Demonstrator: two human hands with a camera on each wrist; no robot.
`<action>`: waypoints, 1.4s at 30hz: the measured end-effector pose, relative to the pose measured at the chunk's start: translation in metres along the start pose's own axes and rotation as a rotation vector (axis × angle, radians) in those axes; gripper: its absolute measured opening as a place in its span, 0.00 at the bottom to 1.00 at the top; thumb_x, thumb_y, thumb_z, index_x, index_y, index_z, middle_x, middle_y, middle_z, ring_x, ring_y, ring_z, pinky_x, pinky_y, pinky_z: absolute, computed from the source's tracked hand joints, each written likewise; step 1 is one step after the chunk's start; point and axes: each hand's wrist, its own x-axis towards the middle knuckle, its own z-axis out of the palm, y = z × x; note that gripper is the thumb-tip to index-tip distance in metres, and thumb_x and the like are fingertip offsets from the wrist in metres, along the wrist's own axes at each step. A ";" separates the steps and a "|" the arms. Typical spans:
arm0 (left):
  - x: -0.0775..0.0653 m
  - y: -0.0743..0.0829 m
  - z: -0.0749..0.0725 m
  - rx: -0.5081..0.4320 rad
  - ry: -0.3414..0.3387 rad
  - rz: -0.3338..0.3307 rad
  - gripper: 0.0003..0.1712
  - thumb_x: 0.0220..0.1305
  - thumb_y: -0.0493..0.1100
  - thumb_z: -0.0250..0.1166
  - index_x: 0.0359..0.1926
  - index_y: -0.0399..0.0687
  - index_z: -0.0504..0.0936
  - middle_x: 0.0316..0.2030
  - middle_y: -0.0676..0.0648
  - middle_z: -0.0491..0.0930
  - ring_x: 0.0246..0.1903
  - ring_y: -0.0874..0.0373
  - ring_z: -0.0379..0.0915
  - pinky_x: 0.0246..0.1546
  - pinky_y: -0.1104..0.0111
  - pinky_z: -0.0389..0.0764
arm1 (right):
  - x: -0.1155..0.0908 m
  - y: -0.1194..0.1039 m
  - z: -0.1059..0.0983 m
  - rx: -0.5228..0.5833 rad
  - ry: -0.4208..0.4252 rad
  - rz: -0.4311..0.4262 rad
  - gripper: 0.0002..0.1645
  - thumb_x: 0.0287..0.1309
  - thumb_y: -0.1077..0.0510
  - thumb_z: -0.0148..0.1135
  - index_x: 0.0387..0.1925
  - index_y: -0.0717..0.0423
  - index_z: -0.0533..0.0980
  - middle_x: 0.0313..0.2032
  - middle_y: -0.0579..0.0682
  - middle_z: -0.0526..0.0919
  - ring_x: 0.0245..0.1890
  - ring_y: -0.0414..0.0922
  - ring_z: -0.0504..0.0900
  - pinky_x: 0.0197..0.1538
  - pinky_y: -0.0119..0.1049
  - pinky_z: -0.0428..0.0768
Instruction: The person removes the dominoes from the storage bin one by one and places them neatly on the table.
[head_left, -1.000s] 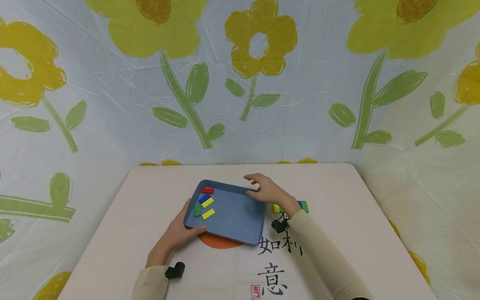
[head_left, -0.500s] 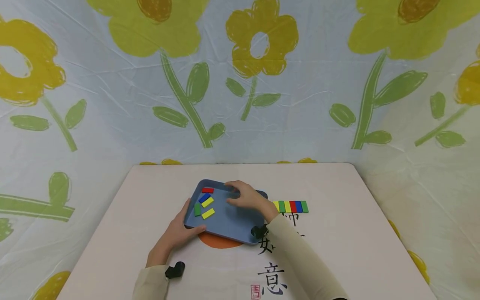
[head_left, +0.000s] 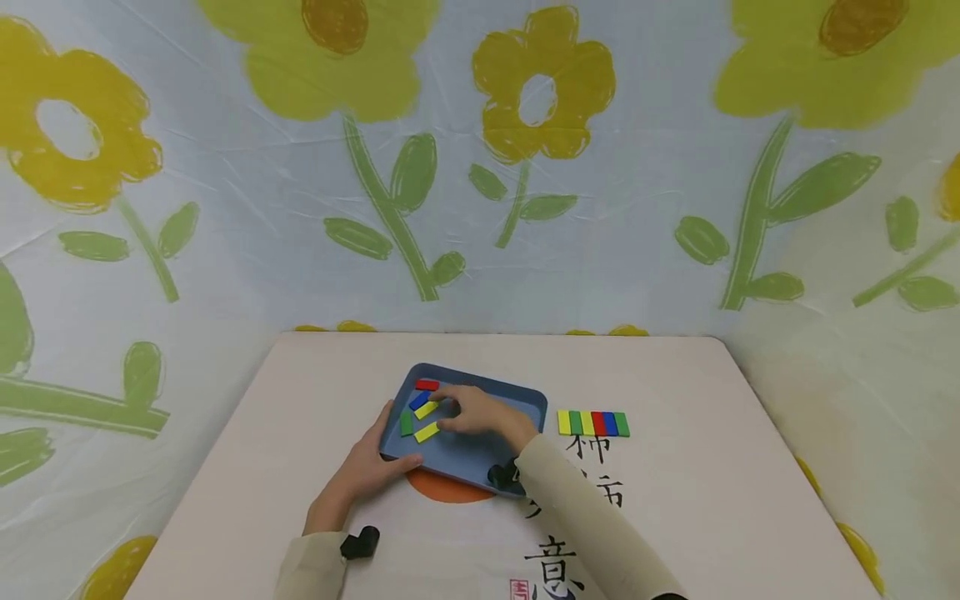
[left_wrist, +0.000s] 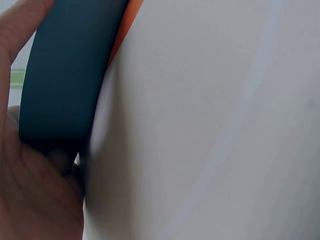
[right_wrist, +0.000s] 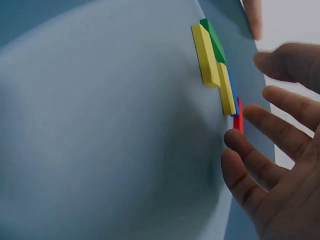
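Note:
A blue-grey tray (head_left: 461, 457) lies at a slant on the table. My left hand (head_left: 363, 471) grips its near left corner, thumb along the front wall; the left wrist view shows the tray's wall (left_wrist: 65, 75) between thumb and fingers. Inside, at the left end, lie small flat blocks: a red block (head_left: 427, 385), a blue block (head_left: 420, 401), a green block (head_left: 407, 423) and two yellow blocks, the nearer yellow block (head_left: 427, 432) apart from the other. My right hand (head_left: 476, 410) hovers over these, fingers spread and holding nothing; in the right wrist view a gap separates fingertips from the yellow block (right_wrist: 206, 56).
Right of the tray, a row of several coloured blocks (head_left: 593, 423) lies side by side on the pale table (head_left: 675, 483). Black characters and an orange disc (head_left: 450, 490) are printed on the tabletop. A flower-patterned cloth (head_left: 600, 275) hangs behind and at the sides.
My right hand has moved left from the tray's right edge to above the loose blocks, uncovering the row. My left hand keeps its grip on the tray. The head view has shifted slightly.

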 end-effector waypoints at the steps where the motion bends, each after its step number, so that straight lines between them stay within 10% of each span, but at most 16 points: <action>1: 0.000 0.001 0.002 0.001 -0.004 -0.003 0.69 0.56 0.71 0.72 0.84 0.61 0.38 0.81 0.39 0.51 0.77 0.34 0.52 0.72 0.34 0.61 | 0.000 0.001 0.001 0.001 -0.008 0.011 0.30 0.67 0.51 0.64 0.70 0.47 0.74 0.68 0.48 0.76 0.61 0.47 0.78 0.63 0.45 0.80; 15: -0.003 0.005 -0.001 -0.025 0.003 -0.006 0.70 0.54 0.72 0.73 0.84 0.64 0.38 0.81 0.40 0.51 0.78 0.35 0.51 0.73 0.35 0.59 | -0.005 0.010 -0.009 -0.044 0.035 0.014 0.26 0.69 0.58 0.60 0.67 0.54 0.76 0.62 0.51 0.83 0.62 0.48 0.81 0.64 0.45 0.80; 21: -0.004 0.005 0.001 -0.015 -0.002 -0.010 0.69 0.55 0.72 0.72 0.84 0.63 0.38 0.81 0.39 0.51 0.78 0.34 0.52 0.72 0.35 0.61 | -0.001 0.003 -0.004 -0.045 -0.024 -0.011 0.29 0.70 0.61 0.54 0.71 0.48 0.73 0.68 0.51 0.77 0.40 0.44 0.78 0.41 0.35 0.77; 27: -0.005 0.005 0.001 -0.017 0.003 -0.009 0.70 0.54 0.72 0.72 0.84 0.63 0.38 0.81 0.40 0.51 0.78 0.35 0.51 0.73 0.36 0.60 | -0.004 0.006 -0.006 -0.059 -0.002 0.013 0.25 0.71 0.61 0.56 0.67 0.50 0.77 0.66 0.49 0.80 0.66 0.45 0.77 0.66 0.42 0.77; 42: -0.005 0.004 0.001 -0.021 -0.008 -0.002 0.69 0.56 0.70 0.73 0.84 0.63 0.36 0.82 0.40 0.48 0.79 0.34 0.47 0.74 0.35 0.57 | -0.023 0.020 -0.022 -0.076 0.053 0.015 0.17 0.70 0.60 0.60 0.57 0.53 0.83 0.55 0.50 0.87 0.57 0.48 0.83 0.59 0.45 0.82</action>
